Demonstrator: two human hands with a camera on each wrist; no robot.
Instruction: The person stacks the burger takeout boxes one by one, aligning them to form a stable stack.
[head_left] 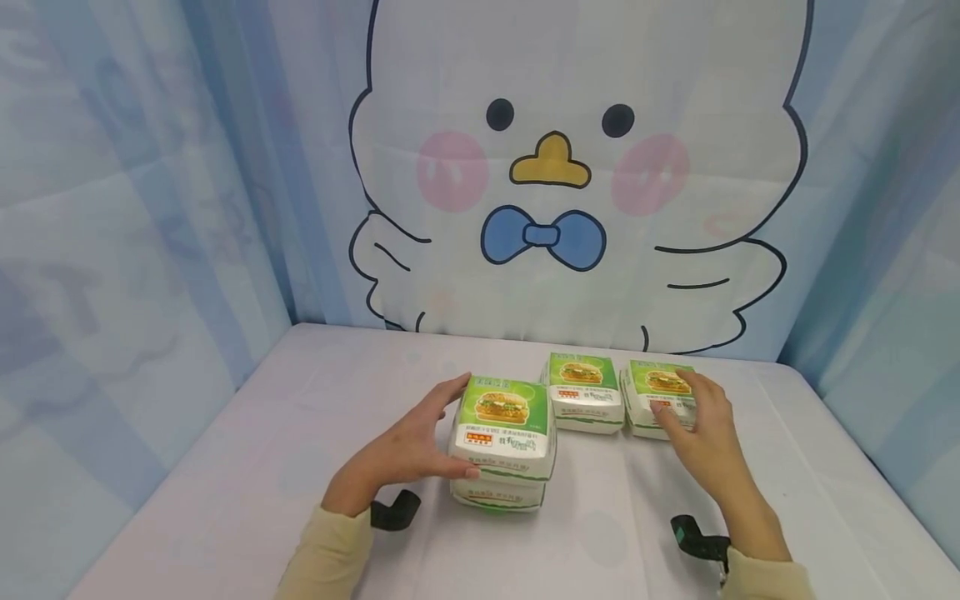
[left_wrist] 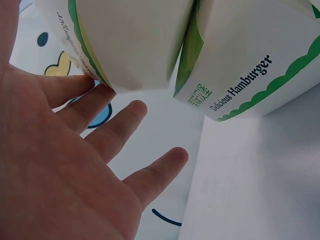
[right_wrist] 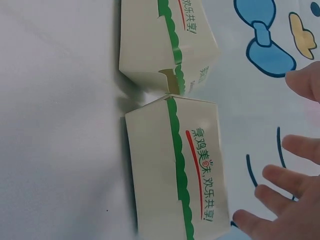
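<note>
Two green-and-white hamburger boxes stand stacked in the head view. My left hand holds the upper hamburger box, thumb along its front edge and fingers at the far left corner. Beneath it sits the lower hamburger box; the left wrist view shows a narrow gap between upper box and lower box. My right hand hovers over the right-hand hamburger box, its fingers spread. The right wrist view has those fingers apart from the box beneath.
Another hamburger box stands between the stack and the right-hand box, close beside the latter. All rest on a white-covered table. A curtain with a cartoon bird hangs behind, and blue curtains border the sides.
</note>
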